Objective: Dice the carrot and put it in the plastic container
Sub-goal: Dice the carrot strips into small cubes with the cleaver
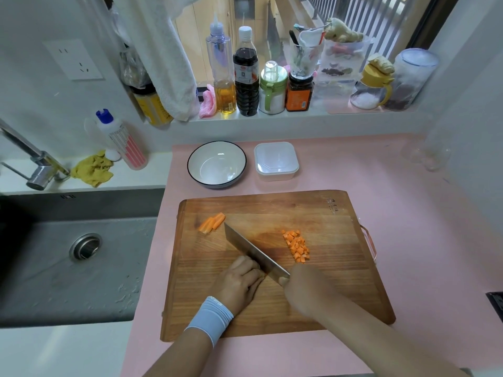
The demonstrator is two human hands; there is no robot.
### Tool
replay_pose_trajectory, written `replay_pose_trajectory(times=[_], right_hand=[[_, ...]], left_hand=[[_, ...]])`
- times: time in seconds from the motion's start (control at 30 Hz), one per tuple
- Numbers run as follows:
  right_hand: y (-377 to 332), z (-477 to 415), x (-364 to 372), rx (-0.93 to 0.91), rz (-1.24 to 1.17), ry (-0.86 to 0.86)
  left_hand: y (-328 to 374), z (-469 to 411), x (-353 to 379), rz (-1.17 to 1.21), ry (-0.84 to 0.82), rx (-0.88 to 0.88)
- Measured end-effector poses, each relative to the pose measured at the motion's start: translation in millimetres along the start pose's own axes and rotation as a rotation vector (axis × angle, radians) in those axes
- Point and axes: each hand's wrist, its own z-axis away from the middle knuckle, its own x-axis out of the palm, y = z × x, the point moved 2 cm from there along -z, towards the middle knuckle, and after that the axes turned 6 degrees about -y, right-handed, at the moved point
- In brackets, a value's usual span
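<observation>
Pink counter (394, 186) beside a sink (81, 254) bears a wooden board (340, 268) with diced carrot (296, 246), carrot sticks (212, 223), the right hand (304, 292) gripping the cleaver (253, 253), the left hand (239, 284) curled, its contents hidden, the plastic container (276, 160) behind.

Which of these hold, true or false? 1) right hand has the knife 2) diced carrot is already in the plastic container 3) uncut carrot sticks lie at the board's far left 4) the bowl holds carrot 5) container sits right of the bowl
1) True. The right hand grips the handle of the knife, and the left hand rests on the board beside the blade.
2) False. The diced carrot is piled on the cutting board; the plastic container shows no carrot in it.
3) True. The carrot sticks lie near the board's far left corner.
4) False. The bowl is empty.
5) True.
</observation>
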Motion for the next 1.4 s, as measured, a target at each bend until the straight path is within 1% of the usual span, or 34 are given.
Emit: replay_pose_trajectory(times=[0.13,0.27,0.4,0.47,0.5,0.53,0.6,0.63,0.67,0.7,0.73,0.77,0.83,0.87,0.93,0.97,1.0,1.03,1.13,1.27,1.33,1.4], right_hand=[[2,0,1,-0.005,0.0,-0.004],[6,2,-3,-0.005,-0.012,0.006],[15,7,-7,-0.034,-0.006,0.039],[18,9,-9,-0.069,-0.048,0.052],[20,10,-10,-0.092,-0.049,0.064],[21,10,-11,-0.114,-0.027,0.085],[21,11,-13,-0.178,0.079,0.171],[21,10,-13,-0.229,0.156,0.221],[20,10,-13,-0.282,0.235,0.254],[18,11,-14,-0.332,0.306,0.279],[16,11,-15,-0.365,0.367,0.286],[14,12,-16,-0.4,0.416,0.294],[6,15,-18,-0.485,0.529,0.368],[1,17,-19,-0.501,0.581,0.372],[-5,20,-23,-0.526,0.649,0.427],[-7,20,-25,-0.529,0.665,0.439],[-9,20,-26,-0.527,0.677,0.445],[-9,19,-26,-0.521,0.691,0.438],[-7,15,-25,-0.469,0.719,0.406],[-7,10,-27,-0.476,0.763,0.422],[-6,10,-29,-0.456,0.745,0.416],[-5,14,-33,-0.433,0.668,0.4]], left_hand=[[1,0,-4,0.01,0.022,-0.025],[2,-1,-4,0.023,0.009,-0.055],[6,-1,-12,0.087,-0.036,-0.137],[6,2,-23,0.079,-0.005,-0.203],[4,3,-32,0.073,0.039,-0.287],[-1,3,-42,0.071,0.1,-0.412],[-18,4,-63,0.093,0.213,-0.71],[-28,3,-74,0.116,0.237,-0.82],[-36,0,-84,0.153,0.24,-0.892],[-44,-5,-93,0.208,0.214,-0.932],[-48,-11,-100,0.275,0.151,-0.938],[-49,-18,-105,0.342,0.054,-0.916],[-40,-34,-107,0.436,-0.217,-0.832],[-35,-40,-105,0.46,-0.376,-0.807],[-30,-46,-96,0.436,-0.679,-0.771],[-30,-48,-92,0.413,-0.796,-0.756],[-31,-49,-88,0.407,-0.87,-0.743],[-34,-49,-85,0.413,-0.896,-0.736],[-40,-50,-82,0.502,-0.839,-0.753],[-52,-52,-79,0.572,-0.817,-0.768],[-62,-53,-78,0.575,-0.738,-0.803],[-73,-51,-79,0.62,-0.615,-0.842]])
